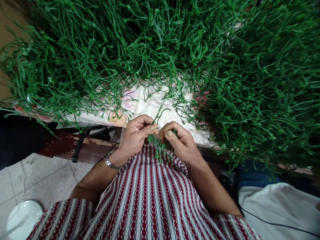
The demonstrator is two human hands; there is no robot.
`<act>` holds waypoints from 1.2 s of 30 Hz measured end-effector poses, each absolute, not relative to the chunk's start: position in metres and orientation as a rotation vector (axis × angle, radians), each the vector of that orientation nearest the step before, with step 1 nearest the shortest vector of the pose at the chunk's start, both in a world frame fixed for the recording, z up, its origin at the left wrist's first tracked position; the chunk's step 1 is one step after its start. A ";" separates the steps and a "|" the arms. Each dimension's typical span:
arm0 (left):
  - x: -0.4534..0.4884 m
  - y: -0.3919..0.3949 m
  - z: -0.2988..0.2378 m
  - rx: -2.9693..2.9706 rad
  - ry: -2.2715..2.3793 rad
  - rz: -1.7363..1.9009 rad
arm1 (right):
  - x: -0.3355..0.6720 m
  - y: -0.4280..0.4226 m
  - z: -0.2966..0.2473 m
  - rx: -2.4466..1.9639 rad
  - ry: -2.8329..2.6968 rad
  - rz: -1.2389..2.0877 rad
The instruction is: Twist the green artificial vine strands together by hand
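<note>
My left hand (137, 135) is closed in a pinch on a thin green plant sprig (158, 116), whose stem rises away from me above the fingertips. Below the fingers, small green forked tips (157, 146) hang in front of my lap. Close beside it, my right hand (180, 140) has its thumb pressed to its curled fingers, and a bit of green stem (174, 132) shows at them. Whether this is part of the same sprig, I cannot tell. Both hands are over the near edge of a white floral cloth (150, 103).
Dense heaps of long green stems (120, 43) cover the table's far side, with another large mass (262, 86) on the right. A white round object (24, 218) stands on the tiled floor at lower left. White fabric (282, 210) and a black cable (277, 225) lie at lower right.
</note>
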State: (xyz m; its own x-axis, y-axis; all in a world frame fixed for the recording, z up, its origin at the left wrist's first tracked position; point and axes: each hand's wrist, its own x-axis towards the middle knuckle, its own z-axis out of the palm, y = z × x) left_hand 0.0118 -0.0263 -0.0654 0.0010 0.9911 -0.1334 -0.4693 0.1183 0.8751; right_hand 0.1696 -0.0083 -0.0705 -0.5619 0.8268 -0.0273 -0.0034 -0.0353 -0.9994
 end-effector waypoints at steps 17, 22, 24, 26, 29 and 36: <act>0.014 -0.029 -0.077 1.523 1.333 1.283 | 0.154 -0.016 -0.078 -0.956 -1.505 1.849; 0.012 -0.027 -0.076 1.124 1.240 1.228 | 0.156 -0.018 -0.080 -0.946 -1.652 1.776; 0.012 -0.025 -0.075 0.927 1.164 1.267 | 0.156 -0.019 -0.082 -0.924 -1.619 1.777; 0.012 -0.025 -0.072 0.724 1.062 1.274 | 0.156 -0.019 -0.082 -0.899 -1.590 1.778; 0.012 -0.025 -0.067 0.525 0.918 1.223 | 0.157 -0.019 -0.081 -0.866 -1.620 1.732; 0.008 -0.019 -0.056 0.335 0.798 1.247 | 0.151 -0.024 -0.079 -0.539 -1.936 1.441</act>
